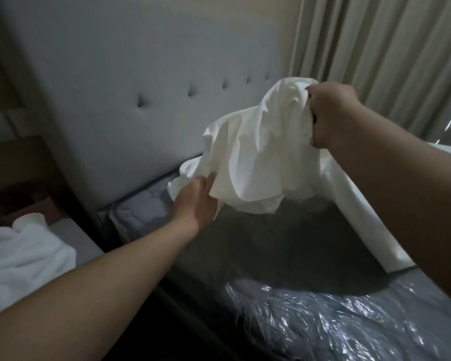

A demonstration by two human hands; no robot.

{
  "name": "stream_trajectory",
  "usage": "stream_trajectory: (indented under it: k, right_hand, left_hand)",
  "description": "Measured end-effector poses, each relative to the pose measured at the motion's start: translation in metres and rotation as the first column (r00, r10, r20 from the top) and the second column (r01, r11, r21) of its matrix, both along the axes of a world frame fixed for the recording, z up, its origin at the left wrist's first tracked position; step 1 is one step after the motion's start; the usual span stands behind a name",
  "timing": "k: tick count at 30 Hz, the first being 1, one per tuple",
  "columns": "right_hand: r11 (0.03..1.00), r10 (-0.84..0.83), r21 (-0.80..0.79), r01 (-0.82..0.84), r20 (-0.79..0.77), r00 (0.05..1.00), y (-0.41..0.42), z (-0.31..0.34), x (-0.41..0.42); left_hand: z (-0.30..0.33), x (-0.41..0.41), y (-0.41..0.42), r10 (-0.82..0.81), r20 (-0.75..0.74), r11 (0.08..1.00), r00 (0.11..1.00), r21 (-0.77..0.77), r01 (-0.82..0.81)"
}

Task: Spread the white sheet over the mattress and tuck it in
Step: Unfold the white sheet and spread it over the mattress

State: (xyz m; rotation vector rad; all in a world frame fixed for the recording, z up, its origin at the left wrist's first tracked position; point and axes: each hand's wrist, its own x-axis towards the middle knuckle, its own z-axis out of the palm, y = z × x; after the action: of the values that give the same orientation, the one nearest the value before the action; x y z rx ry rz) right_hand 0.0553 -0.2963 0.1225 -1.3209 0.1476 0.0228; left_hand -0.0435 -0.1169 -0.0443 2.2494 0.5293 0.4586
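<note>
Although the white sheet (258, 157) was already on the bed, the job looked to be only at its start. Most of what I could see of it was bunched into a crumpled heap lifted up near the tufted headboard (146, 82), with one band of it trailing down along the far side of the mattress (284, 256) toward the curtain (380, 53). The right hand (331, 115) was clenched round a fistful of cloth at the top of the heap, holding it clear of the bed. The left hand (198, 201) reached in lower down, its fingers (208, 182) fairly straight and laid against the hanging folds; whether the thumb pinched the cloth behind them I could not tell, since the sheet hid it. The grey top of the mattress lay bare across nearly its whole width, and the nearer end wore crinkled clear plastic wrap (310, 316). The head corner beside the headboard was uncovered too. By my reckoning nothing had been spread flat and no edge had been tucked. What remained, then, was almost everything: shaking the heap open, drawing it across to the near side and both ends, smoothing it, and pushing the edges under. On the side unit (84, 241) to the left lay a rumpled white towel (24, 256), not part of the work.
</note>
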Motion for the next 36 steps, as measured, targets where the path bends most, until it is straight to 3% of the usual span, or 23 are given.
stream_trajectory:
  k: [1,2,4,6,8,9,12,15,18,20,22,23,25,27,30,32,34,36]
  right_hand:
    - [1.000,-0.017,-0.006,0.017,0.017,1.000,-0.001,0.009,-0.004]
    - [0.999,-0.027,-0.018,0.028,0.036,0.999,-0.002,0.014,-0.006]
    - [1.000,-0.023,-0.006,0.023,0.044,0.999,-0.005,0.021,-0.015]
    - [0.998,-0.013,-0.062,0.017,0.066,0.998,-0.008,0.022,-0.022]
    - [0.994,0.008,-0.109,0.003,0.099,0.995,-0.011,0.017,-0.028]
    - [0.993,0.022,-0.120,-0.008,0.110,0.994,-0.013,0.015,-0.032]
    - [0.991,0.057,-0.123,-0.044,0.106,0.993,-0.017,0.010,-0.039]
    - [0.982,0.099,-0.175,-0.073,0.146,0.984,-0.022,0.004,-0.036]
    - [0.931,0.135,-0.359,-0.060,0.188,0.973,-0.032,-0.007,-0.024]
    - [0.823,0.126,-0.567,0.044,0.259,0.958,-0.046,-0.016,-0.018]
    - [0.654,0.122,-0.740,0.159,0.310,0.943,-0.061,-0.031,-0.019]
    - [0.581,0.128,-0.792,0.185,0.314,0.941,-0.068,-0.041,-0.019]
    - [0.527,0.154,-0.834,0.166,0.285,0.946,-0.073,-0.059,-0.024]
    - [0.532,0.244,-0.845,0.055,0.215,0.946,-0.073,-0.076,-0.031]
    - [0.496,0.526,-0.797,-0.344,-0.039,0.850,-0.072,-0.108,-0.043]
    - [0.309,0.625,-0.804,-0.508,-0.231,0.746,-0.072,-0.136,-0.050]
    - [0.026,0.617,-0.910,-0.414,-0.312,0.722,-0.069,-0.164,-0.052]
    - [-0.087,0.618,-0.951,-0.297,-0.286,0.732,-0.058,-0.183,-0.055]
  left_hand:
    - [0.005,-0.008,-0.009,-0.070,-0.059,0.989,0.996,-0.133,0.062]
    - [0.008,-0.013,-0.018,-0.149,-0.086,0.927,0.985,-0.359,0.109]
    - [0.015,-0.024,-0.037,-0.286,0.025,0.636,0.958,-0.743,0.209]
    - [0.021,-0.026,-0.047,-0.360,0.243,0.381,0.901,-0.843,0.380]
    - [0.032,-0.027,-0.052,-0.403,0.400,0.240,0.823,-0.822,0.517]
    - [0.038,-0.026,-0.055,-0.404,0.440,0.223,0.802,-0.803,0.553]
    - [0.045,-0.023,-0.060,-0.442,0.396,0.497,0.805,-0.639,0.587]
    - [0.051,-0.018,-0.055,-0.245,0.301,0.713,0.922,-0.588,0.381]
    - [0.072,-0.016,-0.028,-0.162,0.257,0.697,0.953,-0.654,0.294]
    - [0.090,-0.020,-0.002,-0.298,0.150,0.646,0.943,-0.696,0.315]
    - [0.106,-0.029,0.031,-0.440,0.021,0.645,0.898,-0.688,0.332]
    - [0.114,-0.032,0.046,-0.472,-0.038,0.657,0.881,-0.681,0.322]
    - [0.130,-0.040,0.074,-0.478,-0.123,0.709,0.870,-0.638,0.300]
    - [0.141,-0.045,0.094,-0.448,-0.142,0.762,0.883,-0.577,0.294]
    - [0.134,-0.051,0.113,-0.274,-0.120,0.873,0.954,-0.447,0.194]
    - [0.117,-0.052,0.123,-0.098,-0.030,0.946,0.995,-0.314,0.084]
    - [0.098,-0.053,0.128,0.029,0.017,0.990,0.999,-0.142,-0.026]
    - [0.083,-0.051,0.133,0.079,0.003,0.996,0.997,0.048,-0.079]
